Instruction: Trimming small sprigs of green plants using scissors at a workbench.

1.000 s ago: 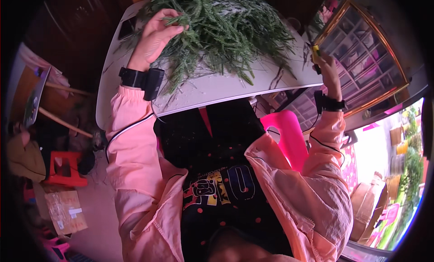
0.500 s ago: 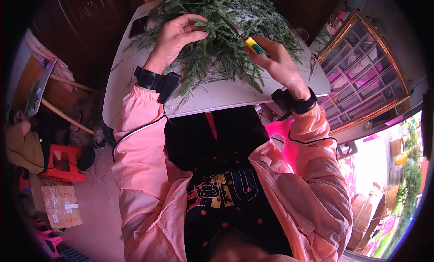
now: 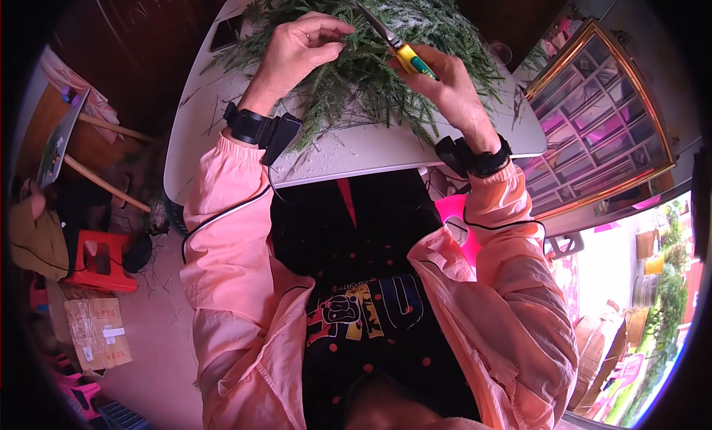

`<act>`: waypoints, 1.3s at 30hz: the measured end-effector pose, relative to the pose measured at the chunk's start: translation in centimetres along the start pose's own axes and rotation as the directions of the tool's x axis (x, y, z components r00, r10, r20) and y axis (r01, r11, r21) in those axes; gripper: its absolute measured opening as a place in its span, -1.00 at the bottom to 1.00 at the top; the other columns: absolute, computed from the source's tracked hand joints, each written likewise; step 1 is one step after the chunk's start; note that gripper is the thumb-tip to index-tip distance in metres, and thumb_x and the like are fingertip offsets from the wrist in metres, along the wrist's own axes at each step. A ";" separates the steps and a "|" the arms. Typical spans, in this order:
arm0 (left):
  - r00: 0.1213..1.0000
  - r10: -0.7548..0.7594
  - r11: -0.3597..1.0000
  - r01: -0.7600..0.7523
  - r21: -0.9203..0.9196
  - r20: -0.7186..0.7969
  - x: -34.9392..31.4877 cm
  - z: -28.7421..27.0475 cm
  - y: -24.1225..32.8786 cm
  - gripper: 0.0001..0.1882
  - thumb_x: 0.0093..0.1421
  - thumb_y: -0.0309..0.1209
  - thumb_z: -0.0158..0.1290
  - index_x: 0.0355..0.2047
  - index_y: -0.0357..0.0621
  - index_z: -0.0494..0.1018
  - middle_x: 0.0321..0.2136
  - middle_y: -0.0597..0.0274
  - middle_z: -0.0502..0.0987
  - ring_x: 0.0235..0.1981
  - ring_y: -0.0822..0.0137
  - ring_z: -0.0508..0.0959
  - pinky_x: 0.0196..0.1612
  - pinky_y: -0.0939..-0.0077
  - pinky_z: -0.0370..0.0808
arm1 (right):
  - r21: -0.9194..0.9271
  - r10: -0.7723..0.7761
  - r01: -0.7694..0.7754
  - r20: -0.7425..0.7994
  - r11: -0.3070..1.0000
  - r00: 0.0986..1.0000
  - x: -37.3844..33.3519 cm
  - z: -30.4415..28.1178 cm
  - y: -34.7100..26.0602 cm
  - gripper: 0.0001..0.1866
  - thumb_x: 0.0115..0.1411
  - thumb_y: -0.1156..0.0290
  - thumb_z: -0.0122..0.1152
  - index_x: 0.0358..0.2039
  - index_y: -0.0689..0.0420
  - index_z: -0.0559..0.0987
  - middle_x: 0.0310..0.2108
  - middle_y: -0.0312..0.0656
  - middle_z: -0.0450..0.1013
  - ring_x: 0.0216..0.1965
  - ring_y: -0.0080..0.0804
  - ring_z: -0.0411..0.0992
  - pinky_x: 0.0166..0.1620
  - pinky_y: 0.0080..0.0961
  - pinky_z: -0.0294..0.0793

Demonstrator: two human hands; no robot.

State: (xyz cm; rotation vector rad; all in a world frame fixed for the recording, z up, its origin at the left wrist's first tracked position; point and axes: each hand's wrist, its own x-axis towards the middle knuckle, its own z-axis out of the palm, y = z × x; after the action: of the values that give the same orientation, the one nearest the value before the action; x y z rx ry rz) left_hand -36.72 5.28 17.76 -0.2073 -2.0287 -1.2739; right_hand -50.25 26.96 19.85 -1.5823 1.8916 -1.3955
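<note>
A heap of feathery green branches [image 3: 378, 96], dusted white in places, covers much of the white table [image 3: 341, 164]. My left hand [image 3: 293, 55] is over the left part of the heap, thumb and fingers closed in a pinch at the greenery. A small sprig seems to be between the fingertips, though the leaves blend together there. In my right hand [image 3: 449, 85] are garden snips [image 3: 406, 56] with yellow and green handles, gripped near the handles. Their narrow metal blades point up and left, over the branches.
A dark phone [image 3: 227, 32] lies at the table's far left corner. At the right leans a gold-framed glass panel [image 3: 601, 126]. On the floor to the left are a red stool [image 3: 102, 261] and a cardboard box [image 3: 98, 333]. Loose needles litter the tabletop.
My left hand has shifted slightly up and to the right at the branches. The snips in my right hand have moved a little upward, staying above the heap.
</note>
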 end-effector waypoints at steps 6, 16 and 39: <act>1.000 -0.005 1.000 0.005 0.014 -0.028 -0.3 0.4 -0.1 -0.66 0.03 -0.66 0.10 -0.14 -0.22 0.54 -0.20 0.38 0.44 -0.30 0.59 0.49 -0.23 0.79 0.47 | 0.086 0.053 -0.056 0.041 0.995 0.998 -1.1 -1.2 1.4 -0.58 0.03 0.44 0.09 -0.05 0.27 0.50 -0.21 -0.22 0.52 -0.18 -0.53 0.40 -0.03 -0.60 0.33; 0.999 -0.019 0.988 0.026 0.152 -0.051 -0.3 0.3 -0.4 -0.69 0.02 -0.64 0.13 -0.18 -0.18 0.56 -0.21 0.39 0.44 -0.25 0.59 0.47 -0.23 0.77 0.47 | -0.043 0.135 -0.130 0.133 0.991 0.982 -1.3 -1.7 3.0 -0.58 0.02 0.39 0.12 -0.08 0.26 0.52 -0.26 -0.27 0.54 -0.28 -0.58 0.38 -0.18 -0.63 0.34; 0.998 0.059 0.974 -0.057 0.220 -0.003 -0.8 1.0 -0.5 -0.73 0.05 -0.71 0.06 -0.22 -0.24 0.54 -0.18 0.40 0.38 -0.37 0.70 0.41 -0.33 0.85 0.33 | 0.065 0.202 -0.215 0.164 0.975 0.966 -1.1 -0.8 2.9 -0.63 -0.01 0.40 0.11 -0.17 0.26 0.57 -0.34 -0.27 0.53 -0.38 -0.62 0.38 -0.26 -0.65 0.36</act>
State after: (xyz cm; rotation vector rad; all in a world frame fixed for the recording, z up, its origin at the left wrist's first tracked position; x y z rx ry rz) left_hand -36.88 6.07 16.66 -0.1553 -2.1207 -1.0037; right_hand -52.20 28.03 17.49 -1.3668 1.8234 -1.2076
